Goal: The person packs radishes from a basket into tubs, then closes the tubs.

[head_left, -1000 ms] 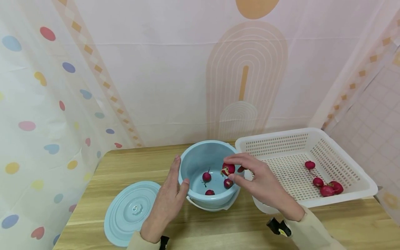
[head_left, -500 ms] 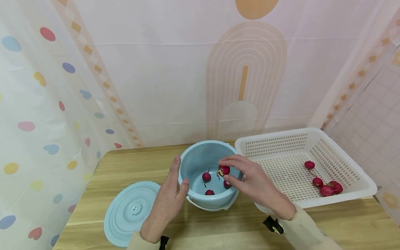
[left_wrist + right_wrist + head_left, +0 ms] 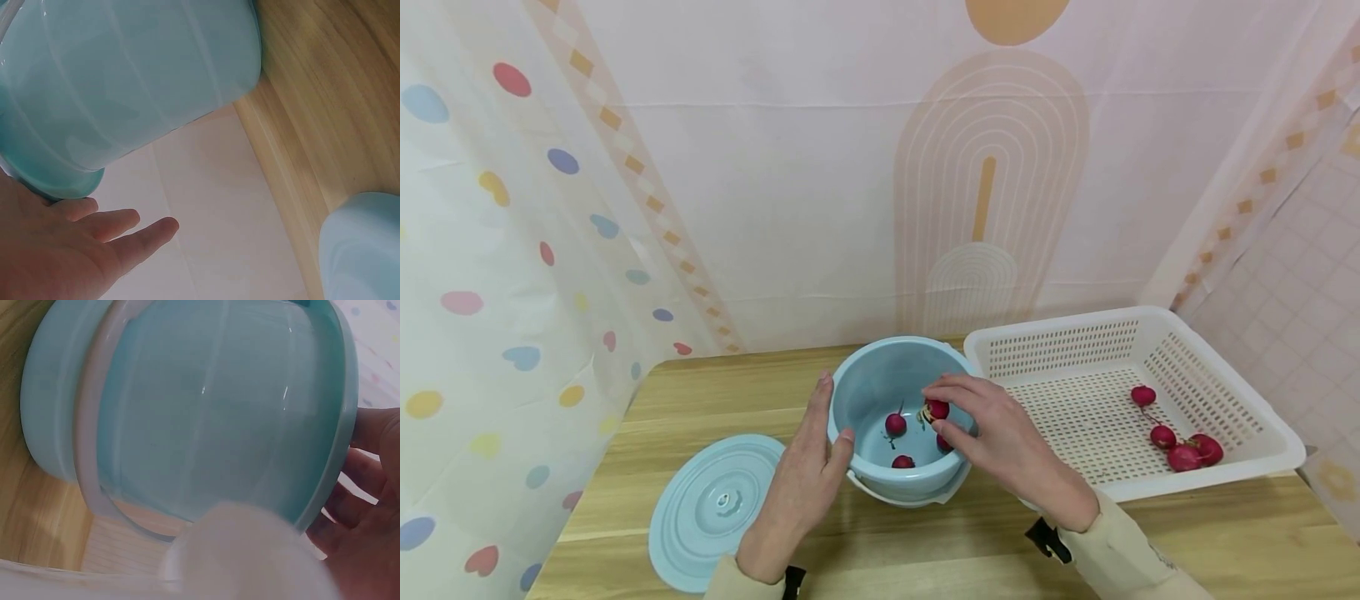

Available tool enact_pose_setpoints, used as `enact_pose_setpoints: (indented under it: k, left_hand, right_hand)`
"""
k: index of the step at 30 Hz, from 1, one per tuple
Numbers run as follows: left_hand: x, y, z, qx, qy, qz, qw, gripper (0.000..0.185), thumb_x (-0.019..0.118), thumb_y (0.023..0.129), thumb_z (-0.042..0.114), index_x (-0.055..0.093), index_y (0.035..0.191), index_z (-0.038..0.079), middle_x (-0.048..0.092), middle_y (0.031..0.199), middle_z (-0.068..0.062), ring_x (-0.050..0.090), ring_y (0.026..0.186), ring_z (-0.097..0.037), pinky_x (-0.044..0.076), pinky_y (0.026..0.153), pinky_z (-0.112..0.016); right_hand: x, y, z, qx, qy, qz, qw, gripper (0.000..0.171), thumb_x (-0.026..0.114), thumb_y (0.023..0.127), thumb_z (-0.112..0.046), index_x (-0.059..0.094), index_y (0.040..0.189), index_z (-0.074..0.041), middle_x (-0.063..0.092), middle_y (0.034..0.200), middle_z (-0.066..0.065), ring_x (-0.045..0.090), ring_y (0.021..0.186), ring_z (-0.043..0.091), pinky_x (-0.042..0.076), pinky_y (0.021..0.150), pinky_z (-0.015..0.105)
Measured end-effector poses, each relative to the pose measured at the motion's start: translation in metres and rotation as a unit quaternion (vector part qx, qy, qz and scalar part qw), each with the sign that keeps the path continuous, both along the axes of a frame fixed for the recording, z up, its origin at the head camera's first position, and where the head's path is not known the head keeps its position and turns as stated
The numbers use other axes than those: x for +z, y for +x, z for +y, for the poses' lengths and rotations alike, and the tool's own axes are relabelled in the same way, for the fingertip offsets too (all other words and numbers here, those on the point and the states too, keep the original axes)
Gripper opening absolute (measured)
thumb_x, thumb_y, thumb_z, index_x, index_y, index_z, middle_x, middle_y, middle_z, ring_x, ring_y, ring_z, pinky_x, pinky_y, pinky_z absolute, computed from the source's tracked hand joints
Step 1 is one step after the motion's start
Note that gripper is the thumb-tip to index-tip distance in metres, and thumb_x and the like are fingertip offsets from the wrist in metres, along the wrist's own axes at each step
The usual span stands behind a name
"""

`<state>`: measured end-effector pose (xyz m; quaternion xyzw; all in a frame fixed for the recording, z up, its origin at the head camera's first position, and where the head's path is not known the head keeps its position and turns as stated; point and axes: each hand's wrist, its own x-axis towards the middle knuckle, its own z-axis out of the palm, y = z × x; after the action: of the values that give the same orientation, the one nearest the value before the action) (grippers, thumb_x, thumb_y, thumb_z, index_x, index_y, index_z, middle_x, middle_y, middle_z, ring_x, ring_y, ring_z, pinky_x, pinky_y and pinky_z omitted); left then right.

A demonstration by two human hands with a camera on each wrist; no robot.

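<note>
Hands apart, one on each side of the blue bucket: the left hand, fingers straight, rests against the rim, while the right hand pinches a red radish between thumb and fingertips, right there in the opening! Three loose radishes lie under and beside that grip. Left of the left hand, the round lid; beyond the right, a white basket holds four more radishes.

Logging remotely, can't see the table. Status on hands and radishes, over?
Left hand at blue bucket, fingers extended. Right hand pinches a radish at bucket's mouth; three more visible inside. Lid lies left of bucket; nothing seen in the way.
</note>
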<state>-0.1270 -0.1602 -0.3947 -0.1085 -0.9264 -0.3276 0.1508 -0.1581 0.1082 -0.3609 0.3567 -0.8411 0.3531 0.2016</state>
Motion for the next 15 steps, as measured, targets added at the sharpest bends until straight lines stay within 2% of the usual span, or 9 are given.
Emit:
enact_pose_setpoints:
  k: [7,15]
  left_hand:
    - [0.0001,-0.0001,-0.0001,-0.002,-0.001,-0.003,1.0,0.071,0.047,0.108,0.034,0.013,0.167,0.012,0.016,0.173,-0.006,0.029,0.153,-0.033,0.032,0.117,-0.056]
    - [0.0003,0.0001,-0.0005,-0.005,-0.001,0.0,1.0,0.071,0.047,0.109,0.033,0.013,0.167,0.012,0.018,0.172,-0.009,0.03,0.153,-0.034,0.033,0.116,-0.056]
  right_hand:
    - [-0.001,0.0,-0.0001,-0.015,0.016,-0.018,1.0,0.033,0.081,0.089,-0.011,0.075,0.121,-0.006,0.073,0.123,0.009,0.057,0.133,0.037,0.043,0.108,0.063]
    - [-0.0009,0.0019,0.004,-0.015,0.033,-0.056,0.998,0.041,0.073,0.097,-0.021,0.069,0.133,-0.002,0.065,0.14,0.011,0.045,0.145,0.037,0.032,0.115,0.066]
